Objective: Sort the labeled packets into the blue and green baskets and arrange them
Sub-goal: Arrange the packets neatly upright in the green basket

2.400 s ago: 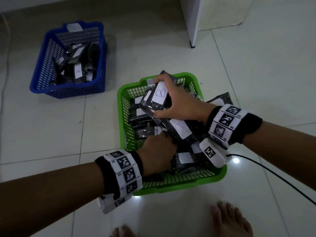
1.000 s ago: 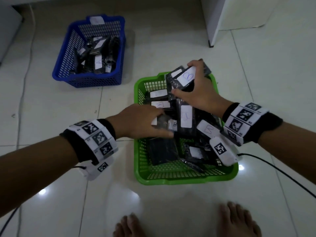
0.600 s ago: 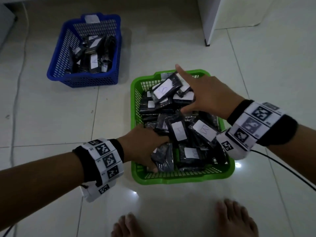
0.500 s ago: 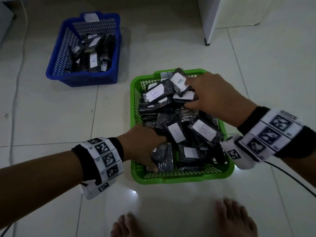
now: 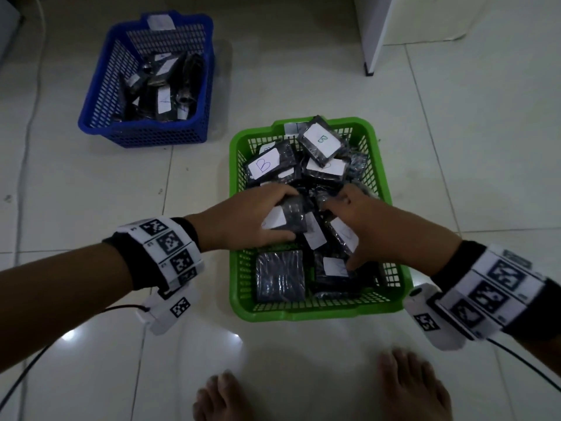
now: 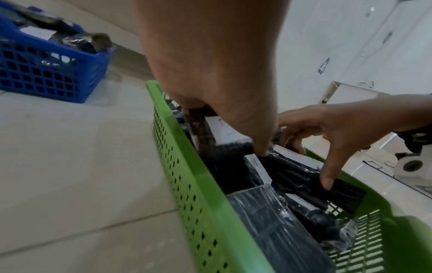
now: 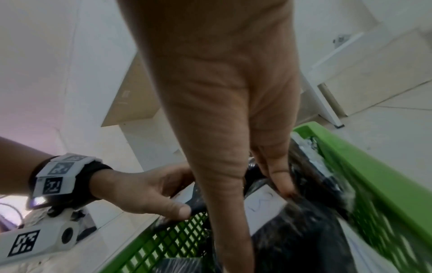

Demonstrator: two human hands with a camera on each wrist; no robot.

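Note:
The green basket [image 5: 303, 314] on the tiled floor holds several black packets with white labels; two at its far end show a "B" [image 5: 321, 141] [image 5: 267, 164]. One packet [image 5: 279, 275] lies label-down in the near left corner. My left hand [image 5: 282, 215] grips a labelled black packet [image 5: 293, 220] in the middle, fingers curled over its top edge and thumb under it. My right hand [image 5: 343, 235] spans a row of upright packets [image 5: 344, 238], thumb on the near one and fingers bent over the far one. The blue basket [image 5: 145, 135] at the far left holds several more packets.
A white cabinet corner [image 5: 368, 71] stands on the floor at the far right. My bare feet [image 5: 409, 387] are just in front of the green basket. Cables [image 5: 531, 369] trail from both wrist units across the white tiles.
My right hand let go of the "B" packet at the basket's far end and came back to the middle packets. My left hand moved up from the near corner onto a labelled packet.

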